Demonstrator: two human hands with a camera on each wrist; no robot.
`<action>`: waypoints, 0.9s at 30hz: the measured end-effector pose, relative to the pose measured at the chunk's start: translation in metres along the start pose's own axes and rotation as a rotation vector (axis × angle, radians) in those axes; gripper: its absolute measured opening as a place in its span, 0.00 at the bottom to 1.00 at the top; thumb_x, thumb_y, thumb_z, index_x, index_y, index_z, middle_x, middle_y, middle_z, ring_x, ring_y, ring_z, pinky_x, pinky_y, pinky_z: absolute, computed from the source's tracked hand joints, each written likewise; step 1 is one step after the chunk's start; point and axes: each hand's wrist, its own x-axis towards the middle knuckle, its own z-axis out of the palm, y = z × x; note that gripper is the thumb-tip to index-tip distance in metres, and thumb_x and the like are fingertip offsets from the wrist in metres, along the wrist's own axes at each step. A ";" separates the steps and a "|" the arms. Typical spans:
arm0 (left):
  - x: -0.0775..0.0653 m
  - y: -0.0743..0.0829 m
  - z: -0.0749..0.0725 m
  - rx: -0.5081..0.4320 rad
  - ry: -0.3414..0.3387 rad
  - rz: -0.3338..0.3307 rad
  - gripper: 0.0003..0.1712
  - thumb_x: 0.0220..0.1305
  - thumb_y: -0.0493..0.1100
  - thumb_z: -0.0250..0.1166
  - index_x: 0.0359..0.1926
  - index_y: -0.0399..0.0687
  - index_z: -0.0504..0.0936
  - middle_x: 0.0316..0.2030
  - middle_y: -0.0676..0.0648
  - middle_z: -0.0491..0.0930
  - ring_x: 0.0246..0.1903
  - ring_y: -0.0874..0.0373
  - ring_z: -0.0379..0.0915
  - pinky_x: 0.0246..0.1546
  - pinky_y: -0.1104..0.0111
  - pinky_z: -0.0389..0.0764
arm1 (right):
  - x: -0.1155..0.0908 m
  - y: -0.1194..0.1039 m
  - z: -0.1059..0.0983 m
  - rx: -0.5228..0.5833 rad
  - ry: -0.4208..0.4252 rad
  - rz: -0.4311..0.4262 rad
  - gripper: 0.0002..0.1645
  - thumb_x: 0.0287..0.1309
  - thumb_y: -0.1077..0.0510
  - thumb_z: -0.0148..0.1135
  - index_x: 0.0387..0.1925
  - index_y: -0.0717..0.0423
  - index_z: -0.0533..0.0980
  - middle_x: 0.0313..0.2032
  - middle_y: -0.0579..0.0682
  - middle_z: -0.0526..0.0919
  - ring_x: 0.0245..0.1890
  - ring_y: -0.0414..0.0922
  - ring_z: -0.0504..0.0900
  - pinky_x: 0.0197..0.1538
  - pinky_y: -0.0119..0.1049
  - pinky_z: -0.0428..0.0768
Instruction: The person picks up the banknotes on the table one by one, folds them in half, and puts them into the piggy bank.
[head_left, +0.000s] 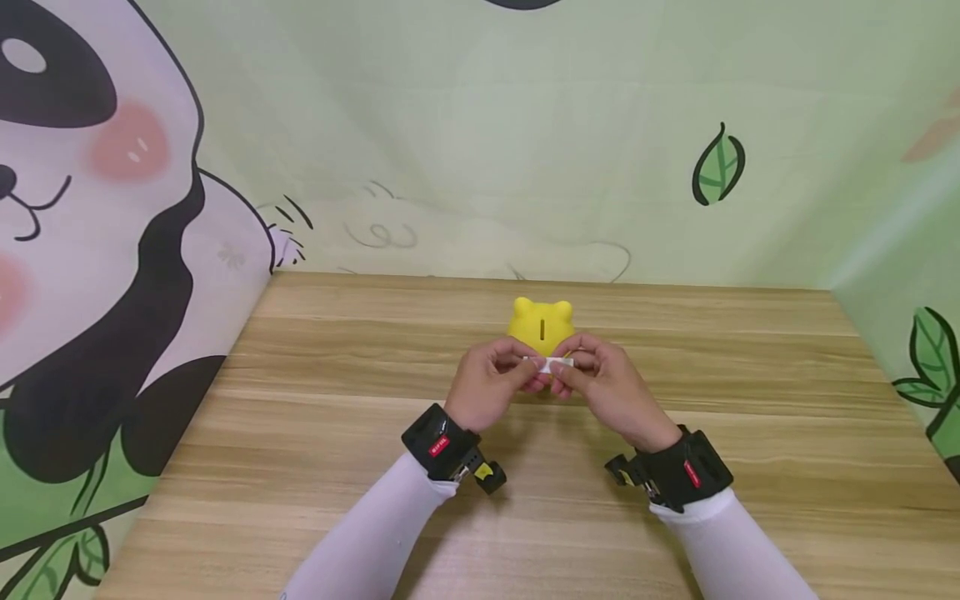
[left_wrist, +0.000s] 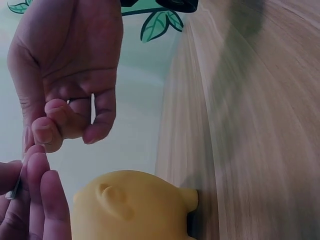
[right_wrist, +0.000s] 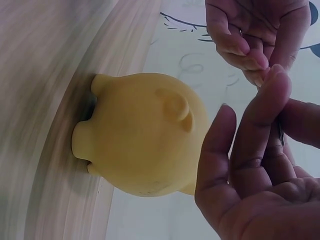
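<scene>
A small flat white strip, which looks like folded paper, is held level between both hands. My left hand pinches its left end between thumb and fingers. The right hand pinches the other end the same way, the two thumb tips close together on top. Only a thin edge of the strip shows in the right wrist view. Just beyond the fingers stands a yellow piggy bank with a dark slot on top and two rounded ears. In the head view, the hands hide its lower part.
The wood-grain table stretches out on both sides of the hands. Behind it hangs a pale green backdrop with a large panda and leaves printed on it. Black camera bands sit on both wrists over white sleeves.
</scene>
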 end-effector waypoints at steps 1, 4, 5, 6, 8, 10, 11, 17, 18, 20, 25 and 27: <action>0.000 0.000 0.000 -0.011 -0.002 -0.004 0.06 0.71 0.34 0.65 0.44 0.34 0.86 0.38 0.36 0.90 0.32 0.60 0.87 0.41 0.65 0.89 | 0.000 0.000 0.000 -0.003 0.005 -0.003 0.08 0.73 0.64 0.59 0.48 0.64 0.73 0.31 0.56 0.87 0.32 0.48 0.84 0.45 0.46 0.86; 0.000 0.001 0.001 -0.022 -0.015 -0.008 0.07 0.71 0.34 0.65 0.45 0.34 0.85 0.39 0.36 0.90 0.32 0.60 0.87 0.42 0.63 0.90 | 0.000 0.000 -0.001 -0.004 0.021 -0.005 0.08 0.72 0.64 0.59 0.48 0.64 0.74 0.28 0.52 0.86 0.30 0.47 0.84 0.43 0.43 0.86; 0.000 0.001 0.001 -0.025 -0.022 -0.008 0.07 0.72 0.34 0.64 0.46 0.34 0.85 0.39 0.36 0.90 0.33 0.60 0.87 0.42 0.63 0.90 | 0.000 -0.001 -0.001 -0.003 0.026 -0.005 0.08 0.72 0.64 0.60 0.48 0.64 0.74 0.28 0.50 0.86 0.30 0.48 0.84 0.42 0.41 0.86; 0.000 0.001 0.001 -0.028 -0.029 -0.009 0.08 0.72 0.35 0.64 0.46 0.34 0.85 0.39 0.36 0.90 0.33 0.59 0.87 0.43 0.62 0.90 | 0.000 0.000 -0.001 -0.001 0.030 -0.005 0.07 0.72 0.64 0.60 0.48 0.65 0.74 0.28 0.51 0.86 0.30 0.49 0.84 0.41 0.40 0.85; 0.000 0.001 0.001 -0.027 -0.041 -0.009 0.09 0.73 0.36 0.63 0.47 0.34 0.85 0.39 0.35 0.89 0.33 0.59 0.87 0.44 0.59 0.90 | 0.000 0.000 -0.001 0.003 0.036 -0.009 0.07 0.72 0.65 0.60 0.47 0.65 0.74 0.28 0.53 0.86 0.31 0.51 0.84 0.40 0.38 0.84; 0.000 0.001 0.001 -0.025 -0.046 -0.009 0.10 0.75 0.37 0.62 0.47 0.34 0.85 0.38 0.35 0.89 0.33 0.59 0.86 0.44 0.58 0.90 | 0.000 0.000 -0.001 -0.001 0.044 -0.015 0.07 0.72 0.65 0.60 0.47 0.65 0.74 0.28 0.55 0.85 0.31 0.52 0.83 0.39 0.37 0.84; 0.000 0.001 0.001 -0.025 -0.048 -0.006 0.10 0.75 0.37 0.61 0.47 0.34 0.84 0.38 0.35 0.89 0.32 0.59 0.86 0.44 0.57 0.90 | 0.000 0.001 -0.001 -0.004 0.047 -0.019 0.07 0.72 0.65 0.60 0.47 0.65 0.74 0.28 0.56 0.85 0.31 0.52 0.83 0.38 0.36 0.83; 0.000 0.002 0.001 0.012 -0.021 0.024 0.11 0.76 0.38 0.60 0.44 0.33 0.84 0.35 0.35 0.89 0.30 0.61 0.86 0.40 0.63 0.90 | 0.001 0.002 -0.001 0.006 0.043 -0.016 0.08 0.72 0.64 0.59 0.47 0.65 0.74 0.28 0.56 0.85 0.31 0.49 0.84 0.41 0.38 0.85; 0.000 0.002 0.001 0.019 -0.013 0.029 0.11 0.76 0.38 0.60 0.44 0.33 0.84 0.35 0.36 0.89 0.30 0.61 0.85 0.40 0.64 0.89 | 0.002 0.002 -0.001 0.013 0.039 -0.012 0.08 0.72 0.64 0.59 0.48 0.65 0.74 0.28 0.55 0.85 0.31 0.48 0.84 0.42 0.40 0.85; 0.000 0.002 0.001 0.027 0.003 0.039 0.10 0.76 0.37 0.60 0.43 0.33 0.84 0.34 0.36 0.89 0.29 0.61 0.85 0.38 0.65 0.89 | 0.002 0.002 -0.001 0.027 0.030 -0.005 0.09 0.73 0.63 0.58 0.49 0.65 0.74 0.29 0.54 0.86 0.33 0.47 0.85 0.45 0.43 0.86; 0.000 0.002 0.000 0.019 0.043 0.049 0.10 0.76 0.37 0.61 0.42 0.33 0.84 0.31 0.37 0.88 0.27 0.62 0.83 0.37 0.66 0.89 | 0.002 0.001 -0.002 0.054 0.030 0.009 0.11 0.76 0.63 0.54 0.52 0.67 0.74 0.31 0.51 0.85 0.37 0.49 0.86 0.48 0.43 0.87; 0.000 0.002 0.000 0.013 0.053 0.049 0.09 0.76 0.37 0.61 0.42 0.33 0.84 0.31 0.36 0.88 0.27 0.62 0.83 0.36 0.66 0.89 | 0.001 0.001 -0.003 0.062 0.039 0.014 0.11 0.76 0.64 0.52 0.52 0.68 0.74 0.31 0.50 0.85 0.37 0.49 0.85 0.47 0.41 0.88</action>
